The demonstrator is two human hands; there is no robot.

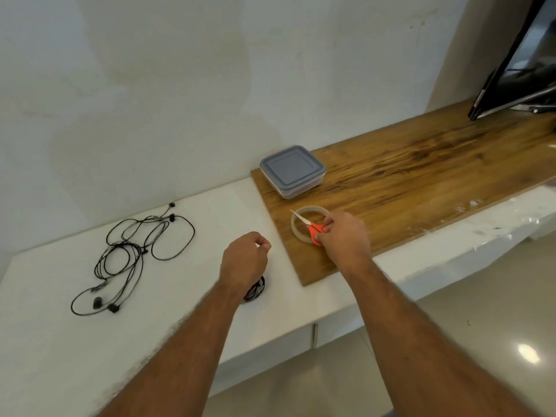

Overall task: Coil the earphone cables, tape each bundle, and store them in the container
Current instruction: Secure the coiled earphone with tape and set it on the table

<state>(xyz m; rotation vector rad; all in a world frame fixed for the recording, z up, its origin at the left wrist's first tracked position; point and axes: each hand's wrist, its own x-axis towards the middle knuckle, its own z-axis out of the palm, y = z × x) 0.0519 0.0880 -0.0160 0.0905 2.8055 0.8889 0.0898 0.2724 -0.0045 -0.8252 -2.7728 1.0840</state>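
Observation:
Loose black earphone cables [132,254] lie tangled on the white counter at the left. A coiled black bundle [255,290] rests on the counter, partly hidden under my left wrist. My left hand [245,260] hovers above it with fingers curled; I cannot see anything in it. My right hand [343,234] grips the orange handles of small scissors [313,231], whose blades lie across a clear tape roll [310,224] on the wooden board. A lidded clear plastic container [293,171] with a grey-blue lid stands behind the tape.
The wooden board [421,176] runs to the right along the wall. A dark monitor [517,70] leans at the far right. The white counter [60,341] ends in a front edge above a tiled floor [481,326].

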